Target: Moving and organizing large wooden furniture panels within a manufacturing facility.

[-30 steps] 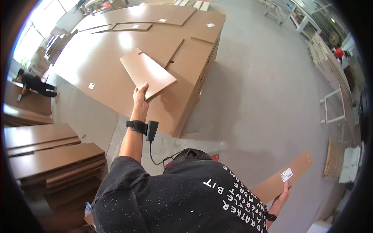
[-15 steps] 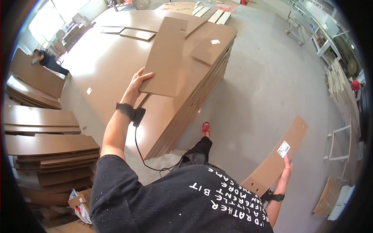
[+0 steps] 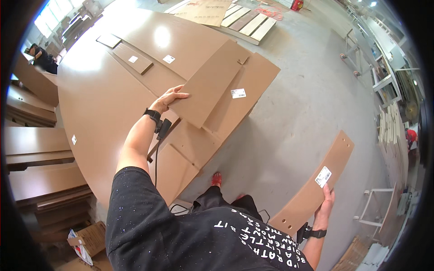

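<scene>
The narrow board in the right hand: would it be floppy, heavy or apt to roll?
The narrow board looks fairly stiff: no obvious sag shows with the right hand at one long edge. It is probably fairly light, since only one hand holds it. Its flat shape suggests sliding rather than rolling.

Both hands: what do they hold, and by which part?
The left hand holds a wide board near its left corner; the right hand, a narrow board by its right edge, near the white label.
</scene>
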The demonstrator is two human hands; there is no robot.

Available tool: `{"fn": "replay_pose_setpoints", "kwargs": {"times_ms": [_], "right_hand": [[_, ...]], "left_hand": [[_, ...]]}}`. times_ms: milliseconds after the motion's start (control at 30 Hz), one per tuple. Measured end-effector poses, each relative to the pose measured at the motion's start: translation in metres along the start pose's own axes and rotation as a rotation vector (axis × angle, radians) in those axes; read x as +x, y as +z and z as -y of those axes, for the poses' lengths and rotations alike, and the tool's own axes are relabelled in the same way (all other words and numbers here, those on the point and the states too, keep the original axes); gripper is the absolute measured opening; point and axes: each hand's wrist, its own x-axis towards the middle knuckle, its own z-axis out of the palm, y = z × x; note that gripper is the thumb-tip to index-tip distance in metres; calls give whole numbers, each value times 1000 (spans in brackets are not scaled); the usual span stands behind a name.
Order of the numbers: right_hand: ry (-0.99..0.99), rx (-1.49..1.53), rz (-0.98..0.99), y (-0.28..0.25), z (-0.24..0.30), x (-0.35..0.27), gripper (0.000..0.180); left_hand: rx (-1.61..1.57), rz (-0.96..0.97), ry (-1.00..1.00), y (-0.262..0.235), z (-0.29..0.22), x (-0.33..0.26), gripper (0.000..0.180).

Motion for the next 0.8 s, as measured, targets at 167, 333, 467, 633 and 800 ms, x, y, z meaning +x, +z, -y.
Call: {"fn": "replay_pose_setpoints", "kwargs": {"times_ms": [167,333,467,633,800], "right_hand": [[76,-11,105,24,10,84,39],[114,-7,229,61,17,184,37],[160,-32,435,114,36,286,35],[188,-42,718,195,63,349,38],[231,-77,820,271,50,354,38]], "left_hand": [[18,13,-167,-29,-11,40,46],[651,-549,-235,-43,23,67,55],[832,-870,-380,-6,-7,48,62],[705,-904,-462,-4,-26,-9,60],[501,-1128,-520,-4,27,-94,63]]}}
